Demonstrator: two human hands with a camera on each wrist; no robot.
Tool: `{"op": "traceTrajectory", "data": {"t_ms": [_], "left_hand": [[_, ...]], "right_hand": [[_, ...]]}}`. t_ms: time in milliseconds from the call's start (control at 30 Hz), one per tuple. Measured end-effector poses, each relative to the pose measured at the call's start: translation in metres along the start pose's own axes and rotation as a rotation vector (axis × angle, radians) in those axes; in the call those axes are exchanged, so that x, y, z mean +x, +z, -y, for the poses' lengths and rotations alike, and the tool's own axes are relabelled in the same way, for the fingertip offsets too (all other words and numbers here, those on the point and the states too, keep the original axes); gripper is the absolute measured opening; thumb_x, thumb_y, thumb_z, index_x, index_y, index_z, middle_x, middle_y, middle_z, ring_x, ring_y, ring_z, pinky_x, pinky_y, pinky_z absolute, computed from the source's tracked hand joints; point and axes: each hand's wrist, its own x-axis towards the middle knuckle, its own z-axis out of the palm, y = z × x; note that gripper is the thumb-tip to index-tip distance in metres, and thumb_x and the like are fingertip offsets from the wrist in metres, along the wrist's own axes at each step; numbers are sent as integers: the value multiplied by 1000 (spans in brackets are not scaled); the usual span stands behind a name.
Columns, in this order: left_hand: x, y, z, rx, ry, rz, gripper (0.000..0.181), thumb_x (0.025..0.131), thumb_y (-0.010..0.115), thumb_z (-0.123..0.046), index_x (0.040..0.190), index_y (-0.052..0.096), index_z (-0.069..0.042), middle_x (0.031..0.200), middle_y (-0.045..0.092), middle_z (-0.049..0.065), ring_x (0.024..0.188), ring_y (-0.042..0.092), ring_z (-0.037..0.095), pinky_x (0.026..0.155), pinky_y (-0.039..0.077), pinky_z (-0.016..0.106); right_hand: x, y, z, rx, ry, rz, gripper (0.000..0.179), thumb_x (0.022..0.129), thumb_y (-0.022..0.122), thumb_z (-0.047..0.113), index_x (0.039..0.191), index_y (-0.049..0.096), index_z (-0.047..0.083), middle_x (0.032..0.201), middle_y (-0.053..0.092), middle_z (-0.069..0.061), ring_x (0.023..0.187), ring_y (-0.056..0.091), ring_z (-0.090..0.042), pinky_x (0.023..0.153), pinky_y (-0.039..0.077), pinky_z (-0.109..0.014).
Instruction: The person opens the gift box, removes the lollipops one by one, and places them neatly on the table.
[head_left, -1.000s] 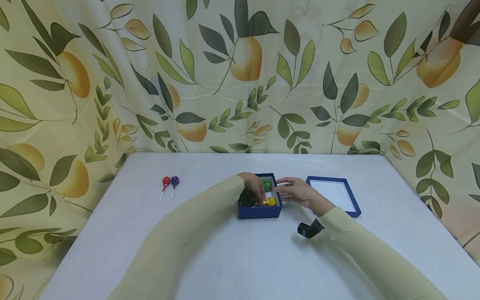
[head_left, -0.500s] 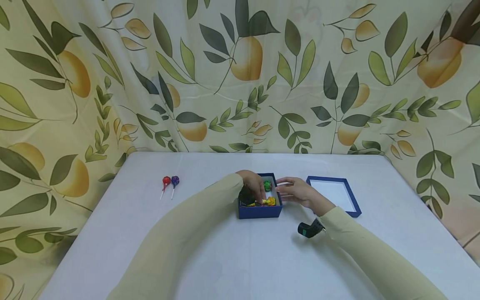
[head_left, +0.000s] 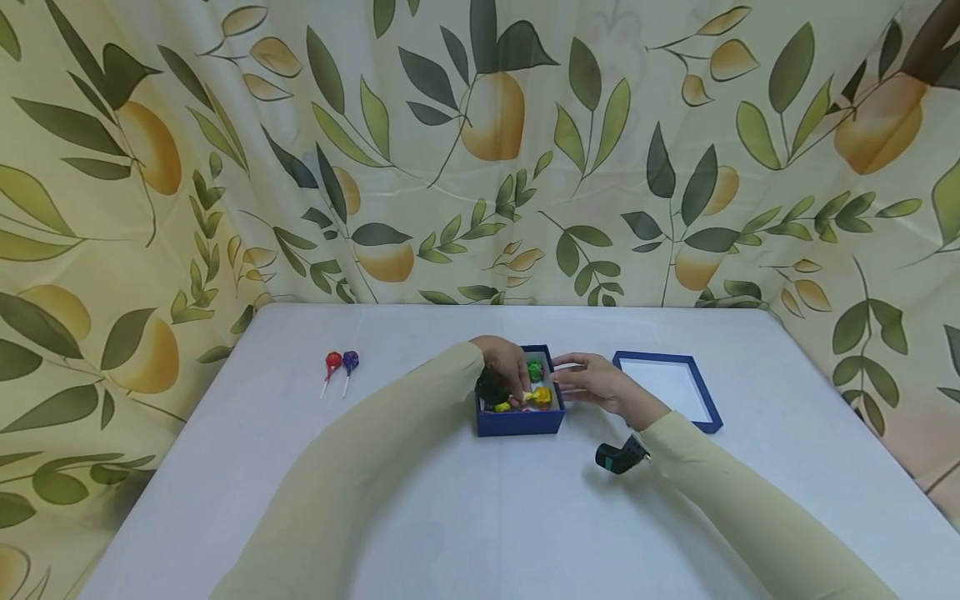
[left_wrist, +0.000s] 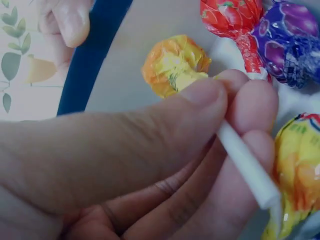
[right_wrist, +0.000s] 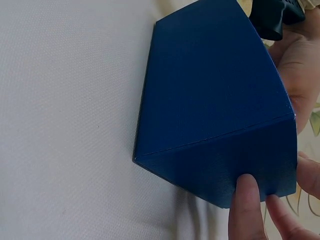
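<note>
My left hand (head_left: 507, 365) reaches into the blue box (head_left: 519, 425). Between thumb and fingers it pinches a yellow-orange lollipop (left_wrist: 175, 65) just below the wrapped head, the white stick (left_wrist: 247, 167) sticking out past the fingers. Around it in the left wrist view are a red lollipop (left_wrist: 232, 15), a purple lollipop (left_wrist: 287, 42) and another yellow lollipop (left_wrist: 300, 160). A green lollipop (head_left: 535, 370) lies at the box's far end. My right hand (head_left: 596, 385) has its fingers extended against the box's right side; fingertips (right_wrist: 247, 195) touch the blue wall in the right wrist view.
A blue-rimmed lid (head_left: 705, 396), white inside, lies right of the box, partly behind the right hand. Two more lollipops, one red (head_left: 333, 362) and one purple (head_left: 350, 361), lie at the left on the white tablecloth (head_left: 435, 525). A patterned curtain (head_left: 465, 208) hangs behind.
My left hand has shifted slightly away from me, the yellow-orange lollipop moving with it. More candy shows at the box's near end. The right hand stays against the box.
</note>
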Motion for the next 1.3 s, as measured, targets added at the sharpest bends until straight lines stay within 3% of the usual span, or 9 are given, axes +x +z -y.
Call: {"op": "traceTrajectory", "data": {"t_ms": [100,200,367,567,733,900,1100,1200,1300], "left_hand": [[-3,-1,0,33,19,-23,22,90,62,-9,110,69,-3,80,65,-3,79,53,7,74,42,18],[-8,-3,-1,-15,13,-51,21,90,61,-8,109,69,-2,82,65,-1,77,55,7,71,43,17],[-18,-5,-1,-242,-7,-65,20,91,58,-1,108,66,4,78,69,6,68,63,10,65,50,17],[-30,-6,3,-320,31,-125,25,92,56,-1,114,62,6,74,68,3,65,65,10,62,52,17],[-40,-4,9,-391,101,-178,26,92,55,-1,116,61,7,81,71,6,70,67,11,64,55,20],[-47,1,15,-422,152,-244,27,92,56,-5,118,60,2,96,73,11,86,70,23,68,55,21],[-58,10,18,-515,184,-339,30,93,55,-5,122,56,2,107,70,16,106,64,32,86,55,35],[-63,13,19,-564,192,-407,29,92,56,-4,120,58,1,107,70,16,100,68,28,92,51,40],[-70,15,22,-596,191,-487,30,90,59,-4,120,58,1,106,70,16,90,71,21,88,53,37]], "right_hand": [[-1,0,1,-3,-4,1,54,95,55,16,141,33,-3,140,38,-28,111,57,-27,98,47,-41],[-1,1,1,-5,-1,-2,54,95,55,15,140,34,-3,140,39,-27,111,57,-26,98,48,-40],[-1,1,2,-5,13,-2,55,94,56,16,141,34,-2,140,40,-26,109,57,-23,97,49,-38],[0,1,1,-4,13,0,55,95,56,16,142,32,-2,141,39,-27,109,57,-23,97,49,-38],[3,0,-1,-8,19,-11,53,95,55,15,141,34,-1,141,40,-26,110,57,-24,95,50,-36],[5,0,-2,-13,20,-11,52,95,54,15,141,34,0,140,40,-25,108,57,-23,93,51,-34],[5,0,-2,-12,18,-12,52,95,54,15,141,35,0,139,41,-25,107,57,-22,93,51,-33],[5,0,-2,-13,19,-9,53,95,54,15,141,34,0,141,39,-25,111,56,-24,95,50,-35],[5,0,-1,-12,17,-4,53,95,55,16,141,34,0,142,38,-25,111,55,-24,96,50,-35]]}}
